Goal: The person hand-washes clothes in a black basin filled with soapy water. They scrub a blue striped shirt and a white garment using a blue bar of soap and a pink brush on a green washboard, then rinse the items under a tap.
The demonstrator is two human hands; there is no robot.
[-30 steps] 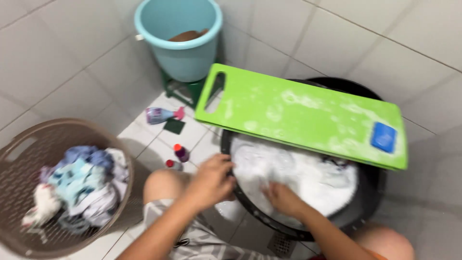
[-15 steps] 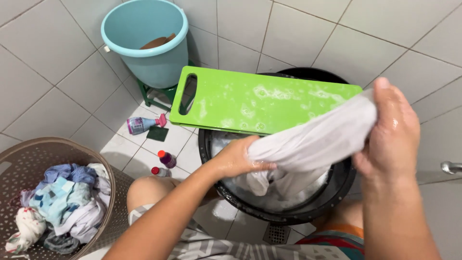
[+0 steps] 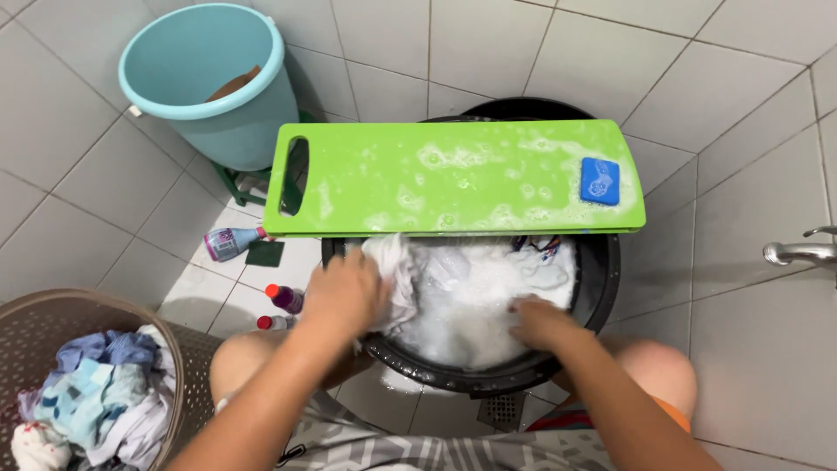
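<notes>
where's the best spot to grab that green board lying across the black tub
Probably by the slot handle at the left end of the green board, coming from the left side with fingers hooked through. That end overhangs the black tub with nothing on it, while the right end carries a blue soap bar and the top is slick with suds.

R hand [image 3: 539,321] fingertips lost in suds; laundry basket [image 3: 52,318] cut by frame edge; L grip blurred

White tiled walls [image 3: 540,61] & floor [image 3: 767,366], metal tap [image 3: 798,251] at right, floor drain [image 3: 504,412], even bright light
</notes>
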